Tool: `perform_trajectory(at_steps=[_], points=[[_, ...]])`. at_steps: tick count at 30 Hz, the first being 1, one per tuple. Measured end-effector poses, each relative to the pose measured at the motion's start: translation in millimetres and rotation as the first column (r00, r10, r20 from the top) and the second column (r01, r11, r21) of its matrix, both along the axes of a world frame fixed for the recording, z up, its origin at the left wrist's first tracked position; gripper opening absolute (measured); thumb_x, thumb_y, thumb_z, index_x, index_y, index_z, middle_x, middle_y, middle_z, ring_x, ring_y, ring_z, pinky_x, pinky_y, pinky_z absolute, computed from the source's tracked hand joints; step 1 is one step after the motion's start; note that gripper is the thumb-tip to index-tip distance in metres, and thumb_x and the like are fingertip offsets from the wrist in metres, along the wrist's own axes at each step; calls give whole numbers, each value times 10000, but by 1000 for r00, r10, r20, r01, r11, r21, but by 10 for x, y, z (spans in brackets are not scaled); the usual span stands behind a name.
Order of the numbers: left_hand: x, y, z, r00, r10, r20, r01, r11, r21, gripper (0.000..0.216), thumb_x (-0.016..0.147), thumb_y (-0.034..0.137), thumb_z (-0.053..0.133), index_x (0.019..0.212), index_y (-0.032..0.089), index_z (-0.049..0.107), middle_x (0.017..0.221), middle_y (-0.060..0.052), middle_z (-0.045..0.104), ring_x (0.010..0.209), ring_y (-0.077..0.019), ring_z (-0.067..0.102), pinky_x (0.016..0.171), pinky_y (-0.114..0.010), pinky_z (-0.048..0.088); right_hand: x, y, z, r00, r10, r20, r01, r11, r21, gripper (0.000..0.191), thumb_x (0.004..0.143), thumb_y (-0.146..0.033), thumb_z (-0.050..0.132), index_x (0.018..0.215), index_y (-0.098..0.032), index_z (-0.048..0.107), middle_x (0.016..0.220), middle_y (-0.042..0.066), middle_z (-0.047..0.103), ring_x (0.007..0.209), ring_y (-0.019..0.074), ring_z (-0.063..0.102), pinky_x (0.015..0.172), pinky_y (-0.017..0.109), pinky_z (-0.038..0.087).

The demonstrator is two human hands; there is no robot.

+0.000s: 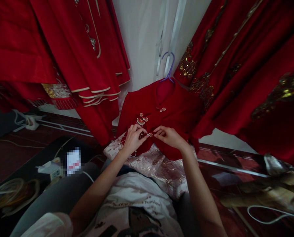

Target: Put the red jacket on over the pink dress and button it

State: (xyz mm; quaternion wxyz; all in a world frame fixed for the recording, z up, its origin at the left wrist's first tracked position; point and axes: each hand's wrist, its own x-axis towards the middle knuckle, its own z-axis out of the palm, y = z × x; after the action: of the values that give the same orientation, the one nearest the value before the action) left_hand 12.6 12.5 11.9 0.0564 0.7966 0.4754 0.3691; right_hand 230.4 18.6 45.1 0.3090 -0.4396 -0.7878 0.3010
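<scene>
A red jacket (137,102) hangs on a purple hanger (170,65), its lower part spread over my lap. My left hand (133,138) is closed in a pinch on the jacket's front edge, beside a small flower-shaped beaded fastener (150,135). Just right of that fastener, my right hand (168,136) has its thumb and fingertips drawn together; anything between them is too small to make out. A larger fan-shaped beaded ornament (141,120) sits above my left hand. Another pearl fastener (162,109) is near the collar. Shiny pink brocade cloth (159,168) lies under the jacket.
Red garments (87,59) with pale piping hang at left, and red garments with gold embroidery (235,82) at right. A dark surface at lower left holds a white power adapter (52,168) and coiled strands (11,194). Wrapped bundles (267,194) lie at lower right.
</scene>
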Motion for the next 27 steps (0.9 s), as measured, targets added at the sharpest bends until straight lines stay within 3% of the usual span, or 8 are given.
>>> perform_trajectory(at_steps=[6,11,14,17,19,22,27], points=[[74,-35,-9,996,72,-46,-72,997,3,89,838,291,662,885,215,659,985,-46,621,955,-232,536,843,-373,382,-177,98,-217,999,-32,29,30,999,39,174,808,-298,674,921,-176,624,819,38,693,721,141,645,684,261,516],[97,-31,-2,998,69,7,-69,997,17,69,858,290,630,856,221,632,868,-22,667,883,-215,572,836,-363,360,-168,92,-197,999,-35,12,34,999,32,85,792,-236,646,832,-191,586,762,12,684,683,135,645,639,234,490],[14,97,100,992,118,51,-122,989,86,120,911,297,548,940,230,643,929,-36,656,908,-210,564,862,-366,366,-94,66,-129,1000,6,10,-6,1000,1,19,792,-187,608,785,-195,592,748,7,688,683,136,653,645,234,486],[-118,297,236,988,156,0,-154,971,184,254,947,254,461,1121,264,645,1123,-82,591,1021,-236,519,888,-390,390,-43,37,-66,1000,20,-10,-20,1000,-7,26,788,-199,611,768,-196,593,728,4,683,669,138,650,626,233,478],[-189,422,317,986,134,-95,-108,965,240,295,944,267,469,1185,289,636,1257,-104,513,1110,-265,475,917,-421,396,-34,23,-40,999,20,-32,-20,1000,0,22,791,-203,605,774,-197,593,728,3,683,662,136,645,612,229,474],[-235,564,423,967,85,-239,-15,960,279,252,918,314,530,1125,274,668,1361,-116,436,1215,-313,415,964,-479,381,-34,12,-24,999,19,-50,-18,1000,7,22,798,-210,597,781,-196,591,729,6,681,661,136,643,607,230,477],[-222,737,553,916,-71,-395,187,946,264,168,910,238,515,996,191,652,1364,-139,465,1274,-314,407,1073,-554,296,-5,4,-7,997,21,-72,-21,1000,7,43,801,-227,611,781,-199,585,746,9,681,674,137,645,616,235,486]])
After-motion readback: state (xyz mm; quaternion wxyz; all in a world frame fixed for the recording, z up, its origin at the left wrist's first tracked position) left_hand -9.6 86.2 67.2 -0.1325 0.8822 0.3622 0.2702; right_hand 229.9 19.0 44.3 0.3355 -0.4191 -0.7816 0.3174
